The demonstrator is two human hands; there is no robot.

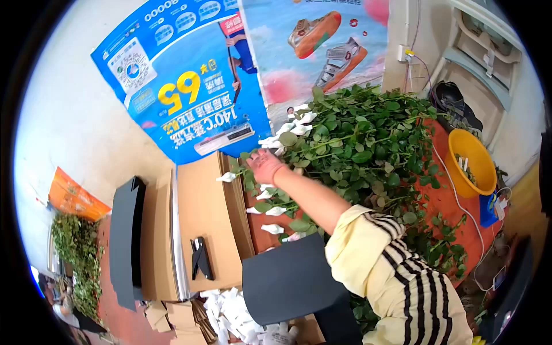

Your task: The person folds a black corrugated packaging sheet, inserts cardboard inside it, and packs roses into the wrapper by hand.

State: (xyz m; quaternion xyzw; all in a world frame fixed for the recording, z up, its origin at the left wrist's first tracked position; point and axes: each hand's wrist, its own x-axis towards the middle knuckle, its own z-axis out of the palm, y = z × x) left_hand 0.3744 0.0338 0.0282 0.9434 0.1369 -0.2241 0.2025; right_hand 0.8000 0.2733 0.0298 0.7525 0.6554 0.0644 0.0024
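Note:
My right hand (265,165) reaches across the work surface from the lower right, its fingers closed around a leafy rose stem (248,179). A white-wrapped bud (227,177) sticks out left of that hand, over the cardboard edge. Beside and beyond the hand lies a big heap of leafy rose stems (362,138), with several white-sleeved buds (296,127) pointing left. More wrapped buds (270,211) lie below the wrist. A black sheet (290,279) lies nearer to me, partly behind the sleeve. My left hand does not show.
Cardboard sheets (207,201) stand left of the stems, with a black stapler (200,259) on them. White sleeves (233,313) are piled at the bottom. A yellow bucket (470,164) and a white cable (460,201) are at right. Posters (190,86) cover the wall. Someone's arm (66,313) shows far left.

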